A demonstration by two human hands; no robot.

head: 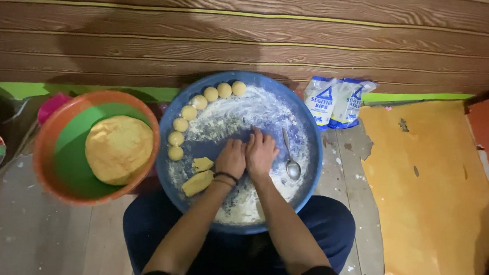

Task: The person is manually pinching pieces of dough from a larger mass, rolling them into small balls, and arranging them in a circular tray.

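A big blue round tray [304, 115] dusted with white flour rests on my lap. My left hand [231, 158] and my right hand [260, 151] are pressed together, palms down, at the tray's middle; whatever lies under them is hidden. Several small yellow dough balls [189, 112] line the tray's upper left rim. Two flat pieces of yellow dough [198, 182] lie just left of my left hand. A metal spoon [291, 164] lies on the tray to the right of my right hand.
An orange bowl [45, 142] with a green inside holds a large mound of yellow dough [119, 149] to the left of the tray. A white and blue flour bag [336, 101] lies behind the tray by the brown wooden wall [306, 36]. Yellow flooring [428, 190] spreads to the right.
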